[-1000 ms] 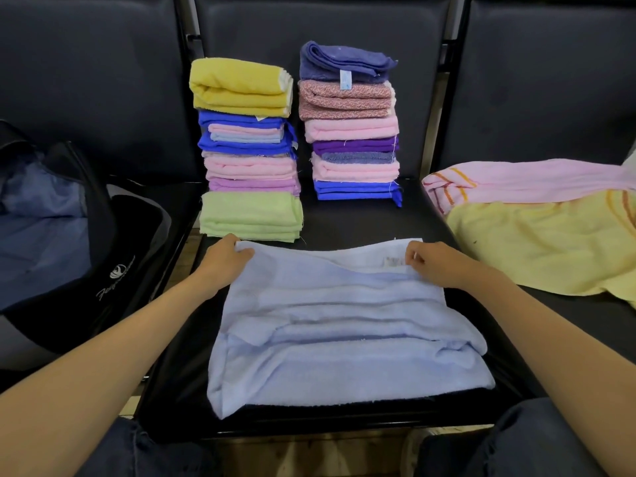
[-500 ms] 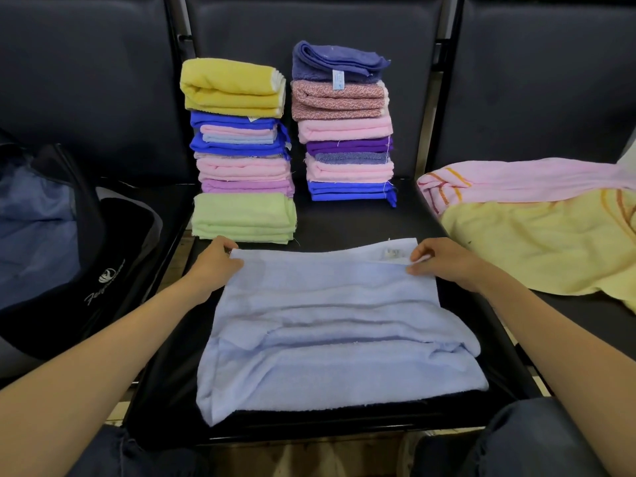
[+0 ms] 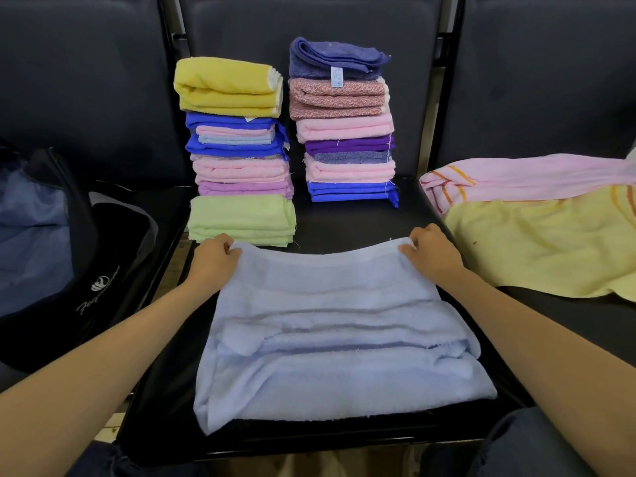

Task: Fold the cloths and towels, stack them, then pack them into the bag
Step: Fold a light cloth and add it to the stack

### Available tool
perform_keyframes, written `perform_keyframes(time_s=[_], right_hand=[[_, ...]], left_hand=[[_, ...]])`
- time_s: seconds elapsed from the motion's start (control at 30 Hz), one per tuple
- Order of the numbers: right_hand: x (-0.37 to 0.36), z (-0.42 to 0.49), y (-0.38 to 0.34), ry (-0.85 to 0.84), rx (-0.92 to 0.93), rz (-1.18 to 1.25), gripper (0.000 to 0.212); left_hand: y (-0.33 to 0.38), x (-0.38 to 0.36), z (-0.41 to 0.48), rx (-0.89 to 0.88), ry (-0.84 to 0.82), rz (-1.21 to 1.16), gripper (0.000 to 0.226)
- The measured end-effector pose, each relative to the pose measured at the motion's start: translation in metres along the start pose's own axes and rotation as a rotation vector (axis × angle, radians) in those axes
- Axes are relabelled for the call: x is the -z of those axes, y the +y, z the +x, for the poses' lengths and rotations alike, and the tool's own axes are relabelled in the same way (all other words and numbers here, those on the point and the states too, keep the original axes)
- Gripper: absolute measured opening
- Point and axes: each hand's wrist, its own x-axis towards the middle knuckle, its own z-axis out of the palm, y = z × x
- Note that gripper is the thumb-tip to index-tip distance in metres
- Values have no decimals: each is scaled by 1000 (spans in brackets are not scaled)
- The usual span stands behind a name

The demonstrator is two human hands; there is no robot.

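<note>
A light blue towel (image 3: 330, 346) lies half folded on the black seat in front of me. My left hand (image 3: 213, 259) grips its far left corner and my right hand (image 3: 432, 253) grips its far right corner, with the far edge lifted slightly off the seat. Behind it stand two stacks of folded cloths: the left stack (image 3: 237, 153) topped by a yellow towel, the right stack (image 3: 344, 122) topped by a dark blue one. An open black bag (image 3: 86, 270) with a blue lining sits on the seat to the left.
Unfolded pink (image 3: 526, 177) and pale yellow (image 3: 537, 242) towels lie spread on the right seat. Black seat backs (image 3: 344, 22) rise behind the stacks. A gap with metal frame separates the seats. My knees are at the bottom edge.
Both hands have closed on the far corners and raised the towel's far edge a little, hiding the white label near the right corner.
</note>
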Motion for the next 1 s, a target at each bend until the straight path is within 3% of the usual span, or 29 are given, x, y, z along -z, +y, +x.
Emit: perform_keyframes(time_s=[0.13,0.3,0.37,0.47,0.53,0.63,0.8,0.9,1.0], right_hand=[[-6,-1,0,56,10,-38,35],[3,0,2,-120,71,4,37],[7,1,7,-199,91,35,33],[12,-2,14,-236,143,17,15],[14,-8,16,-236,160,-25,13],[13,-17,13,-222,163,-181,23],[32,-37,13,-114,130,-285,28],[57,-51,9,-40,145,-263,29],[91,-66,0,22,132,-80,42]], left_hand=[[-5,-6,3,-64,70,28,13],[-3,-8,1,-2,-116,66,46],[-3,-7,2,5,-180,117,41],[-3,-4,-4,-19,-201,140,12],[-3,-2,-10,-33,-164,115,18],[0,7,-22,-14,-146,11,36],[2,31,-42,39,-192,-192,38],[13,52,-48,-19,-162,-239,45],[37,81,-54,-90,-89,-238,39]])
